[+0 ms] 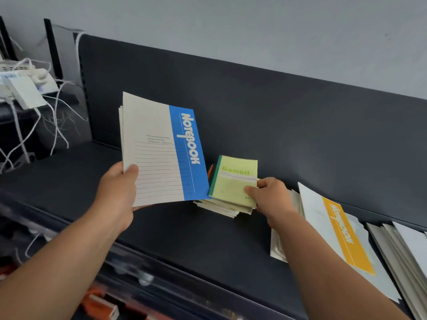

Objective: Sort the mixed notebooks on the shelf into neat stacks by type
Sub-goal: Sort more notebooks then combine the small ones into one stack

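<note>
My left hand [117, 192] grips a few large notebooks [159, 153] with a blue "Notebook" stripe, held up above the dark shelf [196, 239]. My right hand [270, 197] pinches the right edge of a small green "Gambit" notebook [233, 179], tilted up off a short stack of small notebooks [221, 207]. To the right, a large notebook with a yellow stripe [342, 236] tops a loose pile lying flat on the shelf, partly hidden by my right forearm.
More pale notebooks [404, 250] fan out at the far right edge. The shelf's dark back panel [277, 112] rises behind. White boxes and tangled cords [27, 88] sit at the left. Orange packages [99, 303] lie on a lower level.
</note>
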